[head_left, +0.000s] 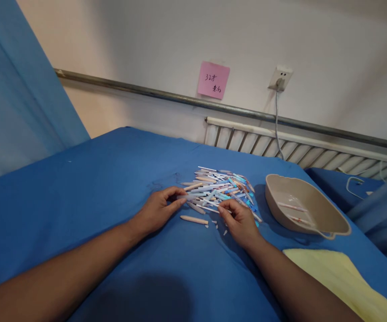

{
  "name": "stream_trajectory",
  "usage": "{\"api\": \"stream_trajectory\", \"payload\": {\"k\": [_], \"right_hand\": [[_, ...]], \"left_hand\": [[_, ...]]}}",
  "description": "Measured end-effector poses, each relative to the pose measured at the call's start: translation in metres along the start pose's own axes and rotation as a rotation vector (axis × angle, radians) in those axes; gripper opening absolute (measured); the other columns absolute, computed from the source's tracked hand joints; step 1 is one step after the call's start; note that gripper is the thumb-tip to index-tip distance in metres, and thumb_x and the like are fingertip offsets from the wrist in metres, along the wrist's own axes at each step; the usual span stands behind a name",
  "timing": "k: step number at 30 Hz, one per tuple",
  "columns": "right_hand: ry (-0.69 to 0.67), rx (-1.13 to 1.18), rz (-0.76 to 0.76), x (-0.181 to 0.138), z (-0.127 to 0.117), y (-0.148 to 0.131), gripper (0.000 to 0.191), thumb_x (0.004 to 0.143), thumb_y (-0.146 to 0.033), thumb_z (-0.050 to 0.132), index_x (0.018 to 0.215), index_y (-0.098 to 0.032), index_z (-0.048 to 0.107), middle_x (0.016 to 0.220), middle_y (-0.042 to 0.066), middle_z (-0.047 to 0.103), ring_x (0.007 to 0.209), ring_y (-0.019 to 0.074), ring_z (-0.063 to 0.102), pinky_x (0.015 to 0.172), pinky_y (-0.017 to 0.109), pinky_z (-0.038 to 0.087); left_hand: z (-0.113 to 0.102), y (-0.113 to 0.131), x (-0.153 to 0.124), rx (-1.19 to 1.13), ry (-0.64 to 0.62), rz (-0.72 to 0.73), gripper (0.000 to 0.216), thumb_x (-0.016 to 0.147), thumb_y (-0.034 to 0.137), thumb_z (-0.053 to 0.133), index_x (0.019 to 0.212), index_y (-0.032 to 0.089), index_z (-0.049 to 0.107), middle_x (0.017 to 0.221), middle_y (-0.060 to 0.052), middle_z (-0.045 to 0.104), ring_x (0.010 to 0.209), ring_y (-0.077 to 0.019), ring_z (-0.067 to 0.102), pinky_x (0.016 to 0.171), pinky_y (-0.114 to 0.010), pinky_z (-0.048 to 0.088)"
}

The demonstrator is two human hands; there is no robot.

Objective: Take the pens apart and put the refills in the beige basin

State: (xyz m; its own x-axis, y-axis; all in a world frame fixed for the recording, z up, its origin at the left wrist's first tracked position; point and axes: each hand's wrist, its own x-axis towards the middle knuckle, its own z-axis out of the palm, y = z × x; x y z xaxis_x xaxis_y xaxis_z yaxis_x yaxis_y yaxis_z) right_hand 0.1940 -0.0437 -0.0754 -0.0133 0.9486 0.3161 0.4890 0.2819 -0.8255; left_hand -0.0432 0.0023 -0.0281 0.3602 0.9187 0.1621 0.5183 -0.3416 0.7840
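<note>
light: soft, even, warm on wall (140,40) | shadows: dark patch on blue cloth (153,295) at bottom edge, thin one under bowl (317,206) | focus: sharp centre | edges: wide-angle stretch

A pink sticky note (213,80) on the wall (146,40) bears handwriting - "32" and then a character, with a second line below it too scrawled to read. The pens (220,190) show nothing legible.
</note>
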Motion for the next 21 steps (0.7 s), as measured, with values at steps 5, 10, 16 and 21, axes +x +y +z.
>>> {"api": "stream_trajectory", "payload": {"k": [5, 10, 16, 21], "right_hand": [[-0.003, -0.024, -0.025, -0.0002, -0.0015, -0.0020, 0.020, 0.086, -0.035, 0.050, 0.083, -0.020, 0.063, 0.070, 0.000, 0.062, 0.065, 0.0144, 0.057, 0.057, 0.023, 0.040], [0.000, -0.056, -0.044, -0.0008, -0.0014, -0.0025, 0.020, 0.086, -0.034, 0.050, 0.082, -0.019, 0.063, 0.069, 0.000, 0.062, 0.063, 0.0132, 0.056, 0.059, 0.022, 0.041], [-0.008, -0.076, -0.093, -0.0004, -0.0027, -0.0035, 0.018, 0.086, -0.030, 0.050, 0.083, -0.019, 0.064, 0.074, 0.001, 0.065, 0.068, 0.0138, 0.058, 0.064, 0.024, 0.043], [-0.008, -0.139, -0.193, 0.0007, -0.0077, -0.0046, 0.015, 0.086, -0.027, 0.052, 0.087, -0.020, 0.066, 0.082, 0.002, 0.067, 0.078, 0.0164, 0.060, 0.071, 0.026, 0.044]], "left_hand": [[0.0001, -0.0002, -0.0002, 0.009, 0.010, 0.011, 0.030, 0.079, 0.044, 0.055, 0.093, 0.019, 0.065, 0.087, -0.001, 0.068, 0.080, -0.0185, 0.060, 0.074, -0.028, 0.047], [-0.0003, -0.0009, -0.0001, 0.023, 0.003, 0.020, 0.029, 0.081, 0.043, 0.054, 0.094, 0.020, 0.065, 0.088, -0.001, 0.068, 0.081, -0.0186, 0.061, 0.074, -0.028, 0.046], [0.0009, -0.0057, 0.0002, 0.037, -0.008, 0.034, 0.024, 0.081, 0.036, 0.055, 0.095, 0.020, 0.066, 0.089, -0.001, 0.069, 0.081, -0.0179, 0.061, 0.075, -0.027, 0.046], [0.0018, -0.0084, 0.0004, 0.089, -0.013, 0.111, 0.021, 0.080, 0.032, 0.057, 0.093, 0.020, 0.067, 0.089, 0.000, 0.069, 0.082, -0.0174, 0.061, 0.078, -0.027, 0.046]]}}
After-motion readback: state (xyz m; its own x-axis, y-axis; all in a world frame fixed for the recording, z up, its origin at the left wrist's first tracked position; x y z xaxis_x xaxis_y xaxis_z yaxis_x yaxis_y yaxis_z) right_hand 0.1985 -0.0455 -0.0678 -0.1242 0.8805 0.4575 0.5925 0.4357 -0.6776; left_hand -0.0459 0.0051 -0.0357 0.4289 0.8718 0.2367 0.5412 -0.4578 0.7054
